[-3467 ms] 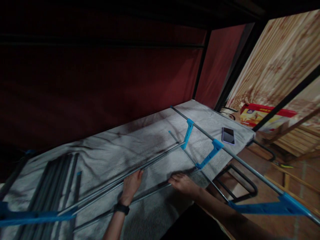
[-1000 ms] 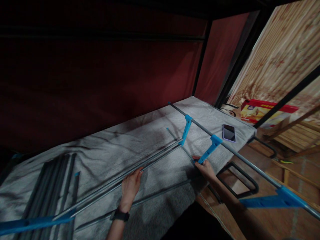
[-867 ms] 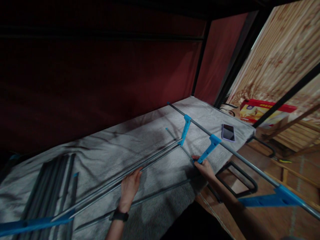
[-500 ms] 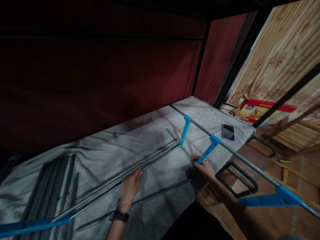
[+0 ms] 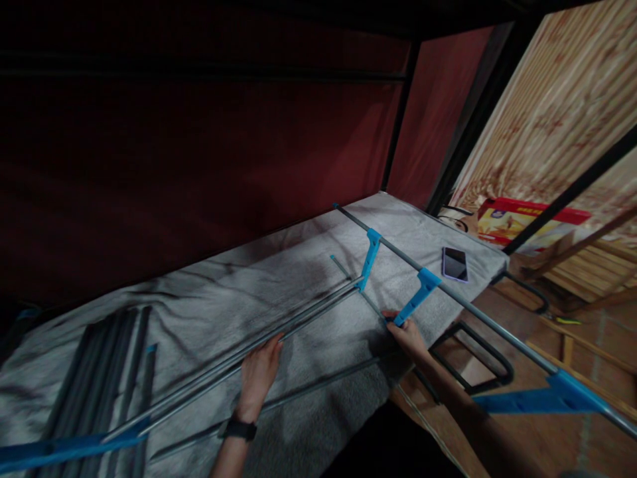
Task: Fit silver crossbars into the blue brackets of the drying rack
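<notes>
My left hand (image 5: 259, 370), with a dark band on its wrist, is closed around the nearer of two parallel metal tubes (image 5: 318, 312). These tubes run from a blue plastic piece (image 5: 74, 446) at the lower left to a blue bracket (image 5: 368, 262). My right hand (image 5: 409, 340) grips the lower end of a second blue bracket (image 5: 415, 300), where a thin rod meets it; the fingertips are partly hidden. Both brackets hang on a long grey tube (image 5: 478, 307), which slants from the back toward the lower right. A third blue bracket (image 5: 552, 393) sits on its near end.
Several dark grey tubes (image 5: 94, 372) lie side by side on the grey blanket (image 5: 219, 299). Another tube (image 5: 318, 383) lies along the bed's near side. A phone (image 5: 454, 264) rests at the right. Beyond are a red and yellow box (image 5: 527, 222) and dark bed-frame posts (image 5: 398, 126).
</notes>
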### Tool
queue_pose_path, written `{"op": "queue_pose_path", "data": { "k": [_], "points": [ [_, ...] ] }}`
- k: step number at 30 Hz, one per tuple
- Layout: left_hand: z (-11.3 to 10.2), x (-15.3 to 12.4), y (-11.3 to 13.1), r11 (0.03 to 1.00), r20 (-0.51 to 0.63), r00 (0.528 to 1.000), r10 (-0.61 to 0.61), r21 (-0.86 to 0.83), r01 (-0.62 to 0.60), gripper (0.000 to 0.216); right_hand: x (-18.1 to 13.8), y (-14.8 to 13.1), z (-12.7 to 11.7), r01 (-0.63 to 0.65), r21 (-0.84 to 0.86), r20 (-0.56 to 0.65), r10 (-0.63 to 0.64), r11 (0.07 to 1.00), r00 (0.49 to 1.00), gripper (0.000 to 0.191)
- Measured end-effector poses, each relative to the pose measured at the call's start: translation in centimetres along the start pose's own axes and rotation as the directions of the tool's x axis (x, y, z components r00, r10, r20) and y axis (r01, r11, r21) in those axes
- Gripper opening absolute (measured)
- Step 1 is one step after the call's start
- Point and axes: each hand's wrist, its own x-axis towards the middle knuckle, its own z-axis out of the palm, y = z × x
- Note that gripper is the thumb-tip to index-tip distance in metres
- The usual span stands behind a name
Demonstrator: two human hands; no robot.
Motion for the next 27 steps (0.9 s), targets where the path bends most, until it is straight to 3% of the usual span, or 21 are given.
{"op": "queue_pose_path", "data": {
  "k": [4,8,13,14,16,18,20,22,27],
  "points": [
    [0.0,0.1,0.0,1.0,0.0,1.0,0.001,0.002,-0.001,0.04,-0.1,0.1,0.1,0.022,-0.01,-0.012,-0.022,1.0,1.0,0.045],
    [0.1,0.0,0.0,1.0,-0.019,1.0,0.015,0.006,-0.015,0.039,-0.5,0.8,0.3,0.127,-0.035,-0.108,-0.13,0.991,0.986,0.043],
    [0.2,0.0,0.0,1.0,-0.014,1.0,0.012,0.015,-0.011,0.039,-4.1,2.7,0.0,0.227,-0.16,-0.339,-0.269,0.961,0.901,0.032],
    [0.3,0.0,0.0,1.0,-0.013,1.0,0.011,0.017,-0.011,0.039,-5.3,3.1,0.0,0.253,-0.161,-0.314,-0.293,0.954,0.903,0.027],
    [0.4,0.0,-0.1,1.0,-0.017,1.0,0.013,0.017,-0.013,0.038,-7.3,3.7,0.4,0.344,-0.143,-0.13,-0.362,0.928,0.923,0.022],
    [0.5,0.1,-0.1,1.0,-0.028,0.999,0.021,0.004,-0.021,0.038,-8.2,3.6,1.5,0.457,-0.143,0.025,-0.458,0.878,0.888,0.031],
    [0.4,0.1,-0.1,1.0,-0.03,0.999,0.021,-0.014,-0.021,0.038,-7.3,2.9,3.3,0.528,-0.187,0.036,-0.531,0.828,0.846,0.051],
    [0.2,0.1,0.1,1.0,-0.02,1.0,0.009,-0.023,-0.01,0.039,-4.5,1.8,5.4,0.516,-0.232,-0.022,-0.534,0.825,0.845,0.067],
    [-0.3,0.1,0.4,1.0,-0.005,1.0,0.008,-0.018,-0.008,0.039,4.0,-1.0,9.0,0.303,-0.241,-0.167,-0.347,0.922,0.923,0.082]
  ]
}}
